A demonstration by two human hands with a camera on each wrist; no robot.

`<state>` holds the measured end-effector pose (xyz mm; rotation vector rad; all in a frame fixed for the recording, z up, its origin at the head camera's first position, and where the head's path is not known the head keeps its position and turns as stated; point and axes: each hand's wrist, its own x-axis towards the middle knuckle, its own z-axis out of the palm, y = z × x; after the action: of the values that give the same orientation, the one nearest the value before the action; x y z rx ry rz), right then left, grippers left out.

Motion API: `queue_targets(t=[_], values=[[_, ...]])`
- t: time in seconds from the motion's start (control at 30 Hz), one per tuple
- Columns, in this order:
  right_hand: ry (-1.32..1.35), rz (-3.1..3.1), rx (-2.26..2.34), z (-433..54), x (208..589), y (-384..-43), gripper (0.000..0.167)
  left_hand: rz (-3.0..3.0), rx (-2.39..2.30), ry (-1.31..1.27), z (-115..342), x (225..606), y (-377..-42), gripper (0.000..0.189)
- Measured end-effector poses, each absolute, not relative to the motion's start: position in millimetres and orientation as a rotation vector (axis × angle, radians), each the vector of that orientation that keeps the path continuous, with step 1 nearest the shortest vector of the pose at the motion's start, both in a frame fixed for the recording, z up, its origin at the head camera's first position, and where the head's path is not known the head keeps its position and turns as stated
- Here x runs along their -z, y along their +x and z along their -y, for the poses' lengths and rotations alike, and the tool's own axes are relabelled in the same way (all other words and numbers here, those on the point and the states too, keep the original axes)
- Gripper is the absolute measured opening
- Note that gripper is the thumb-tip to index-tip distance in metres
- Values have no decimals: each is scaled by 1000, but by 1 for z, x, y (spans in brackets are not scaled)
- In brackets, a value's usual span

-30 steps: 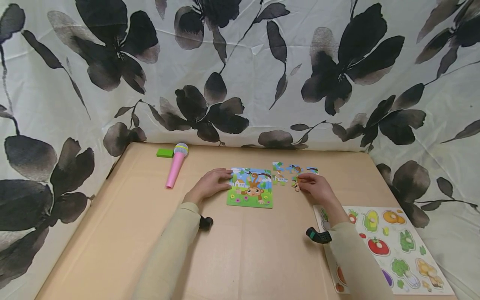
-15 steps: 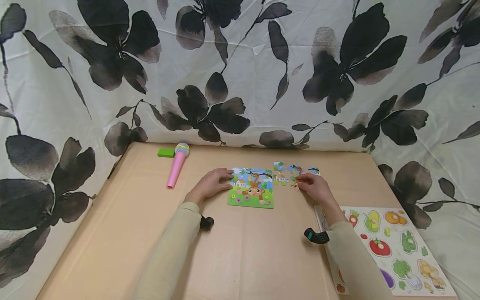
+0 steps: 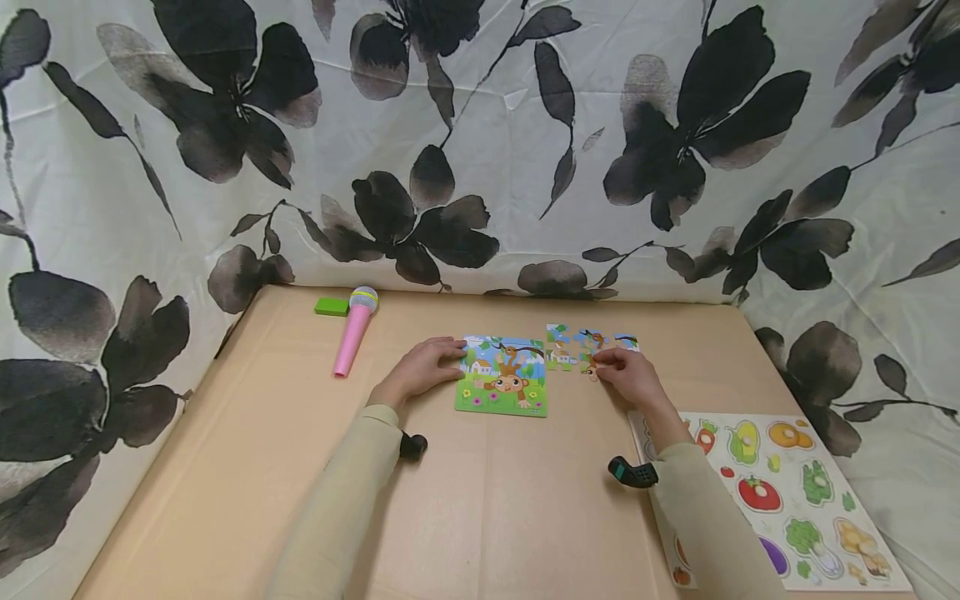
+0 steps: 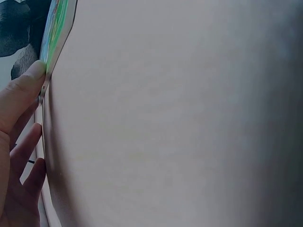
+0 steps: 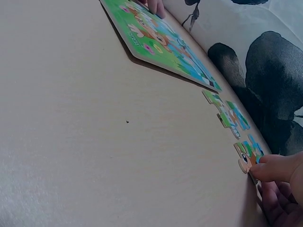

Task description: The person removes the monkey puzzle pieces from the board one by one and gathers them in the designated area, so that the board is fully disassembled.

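A square monkey picture board (image 3: 501, 375) lies in the middle of the table in the head view. My left hand (image 3: 423, 367) holds it at its left edge; the left wrist view shows the thumb (image 4: 37, 71) on top of the edge. To the right of the board, my right hand (image 3: 633, 377) pinches a jigsaw piece (image 5: 244, 162) with part of the monkey's face, partly hidden by the fingers. That piece sits right up against a monkey-body piece (image 3: 592, 339). Left of it are a blue-and-green corner piece (image 3: 557, 332) and a house piece (image 3: 559, 358). Another piece (image 3: 627, 341) shows behind my right hand.
A pink toy microphone (image 3: 354, 333) lies at the back left, beside a green block (image 3: 332, 307). At the front right is a white board with vegetable pictures (image 3: 787, 450), partly under my right forearm. A floral cloth (image 3: 510, 125) hangs behind the table's back edge.
My right hand has shifted slightly left, bringing the face piece in against the monkey-body piece. My left hand and the picture board have stayed in place.
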<state>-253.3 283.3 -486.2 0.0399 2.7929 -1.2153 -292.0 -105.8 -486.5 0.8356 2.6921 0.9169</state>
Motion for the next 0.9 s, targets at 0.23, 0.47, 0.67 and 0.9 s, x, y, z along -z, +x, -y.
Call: queue_targets(t=[0.23, 0.47, 0.67, 0.9], values=[[61, -2791, 1207, -283, 485, -254, 27, -2699, -904, 826, 106, 485, -292, 45], [87, -2786, 1188, -283, 486, -252, 27, -2692, -904, 824, 106, 486, -292, 46], [88, -2766, 1215, -284, 485, -251, 28, -2690, -910, 827, 106, 487, -293, 45], [79, -2730, 1239, -286, 484, -251, 28, -2695, -911, 834, 106, 488, -294, 45]])
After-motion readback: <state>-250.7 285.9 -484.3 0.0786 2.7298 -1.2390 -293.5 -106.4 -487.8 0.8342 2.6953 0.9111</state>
